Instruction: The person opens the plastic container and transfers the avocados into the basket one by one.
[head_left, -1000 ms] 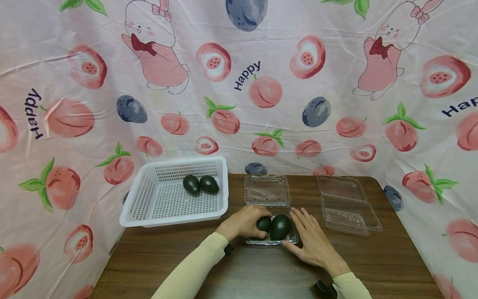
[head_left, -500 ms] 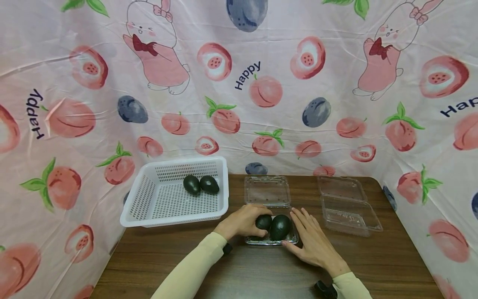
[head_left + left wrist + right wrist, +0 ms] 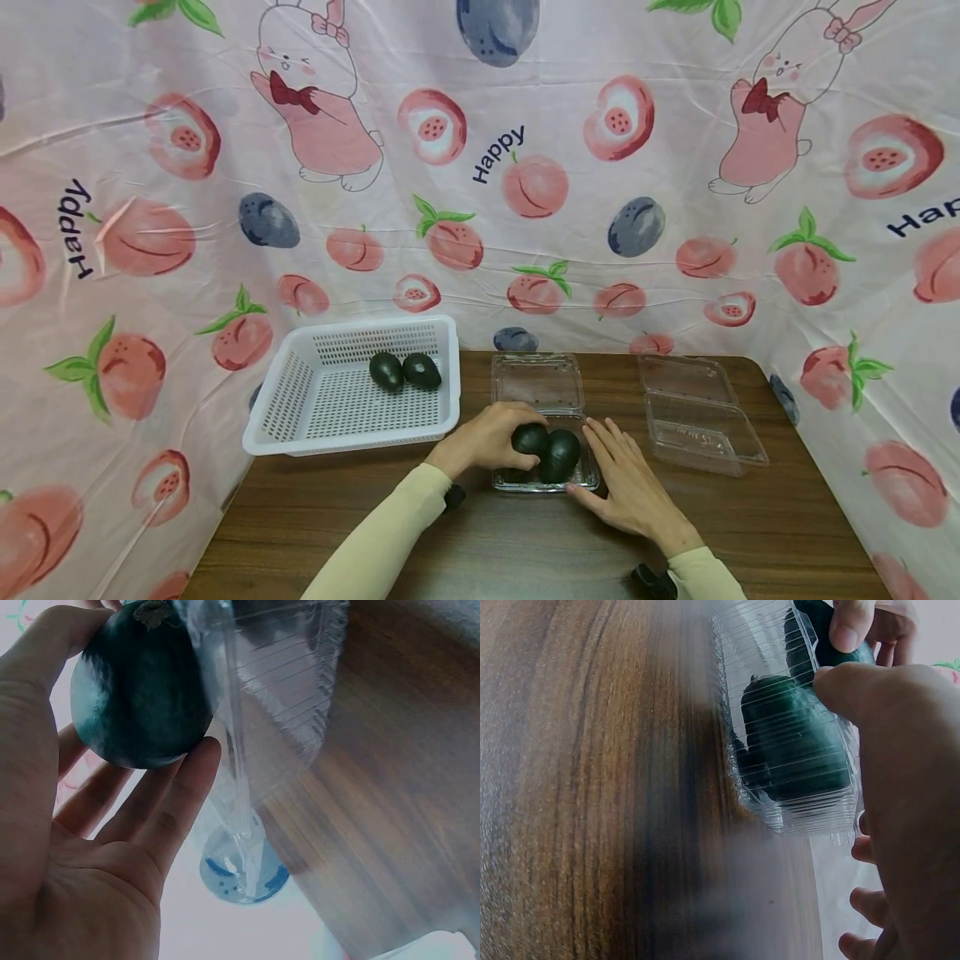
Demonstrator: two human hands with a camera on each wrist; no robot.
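My left hand (image 3: 491, 437) grips a dark green avocado (image 3: 529, 442) over the left half of a clear plastic clamshell box (image 3: 592, 475). In the left wrist view, thumb and fingers curl round that avocado (image 3: 142, 690), stem end showing. A second avocado (image 3: 560, 458) lies in the box right beside it, seen through the ribbed wall in the right wrist view. My right hand (image 3: 630, 487) rests along the box's right side with fingers extended, its thumb at the front corner. The box's hinged lid (image 3: 537, 382) lies folded back behind it.
At the back left a white perforated basket (image 3: 322, 408) holds two avocados (image 3: 405, 372). Another clear clamshell box (image 3: 693, 417) stands open on the right of the wooden table (image 3: 517, 550). A fruit-patterned cloth (image 3: 480, 208) hangs behind and at both sides.
My left hand has lifted a little, and its avocado sits higher, now overlapping the avocado beside it. The right hand has stayed in place.
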